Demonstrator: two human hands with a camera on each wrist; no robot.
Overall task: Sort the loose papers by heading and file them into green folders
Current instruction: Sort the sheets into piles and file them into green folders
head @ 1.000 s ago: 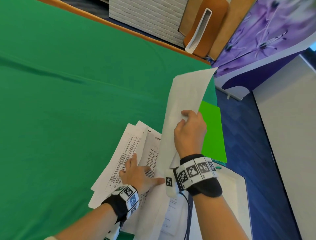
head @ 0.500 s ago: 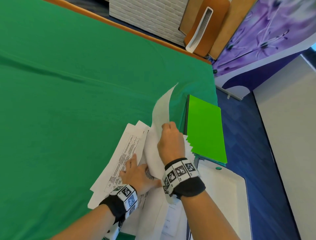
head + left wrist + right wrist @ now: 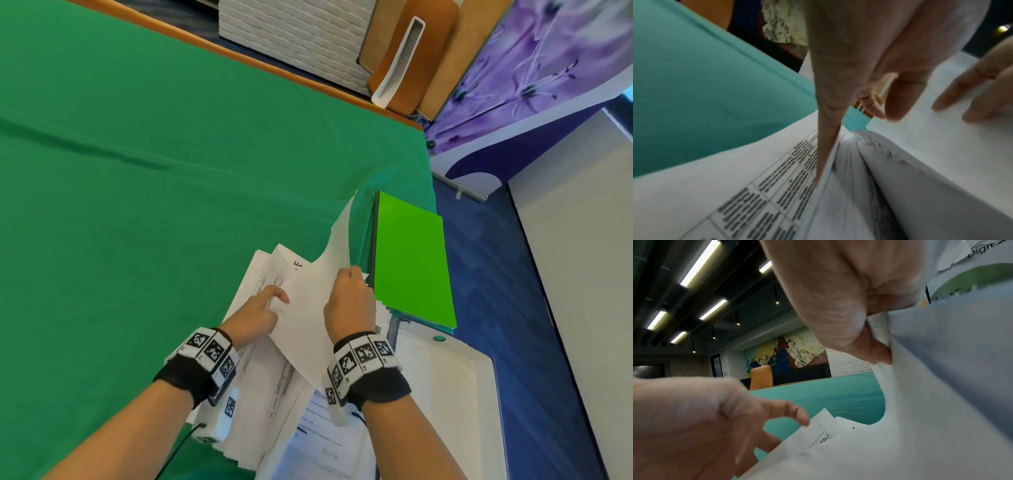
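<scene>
A single white sheet (image 3: pixel 317 308) is pinched at its right edge by the curled fingers (image 3: pixel 875 352) of the right hand (image 3: pixel 349 301), just right of centre in the head view, and is held lifted so that its upper corner curls up toward the middle of the frame. The left hand (image 3: pixel 255 315) is seen just to its left with fingers (image 3: pixel 826 146) extended and only loosely bent; they are laid on the fanned pile of printed papers (image 3: pixel 263 370), and in the left wrist view one finger is slid between two sheets while the others touch the underside of the lifted sheet. The pile is spread across the lower centre of the green-covered table (image 3: pixel 137 205). A stack of green folders (image 3: pixel 411 260) lies just right of the right hand, near the table's right edge. A white tray (image 3: pixel 452 394) is seen below the folders, at the lower right.
</scene>
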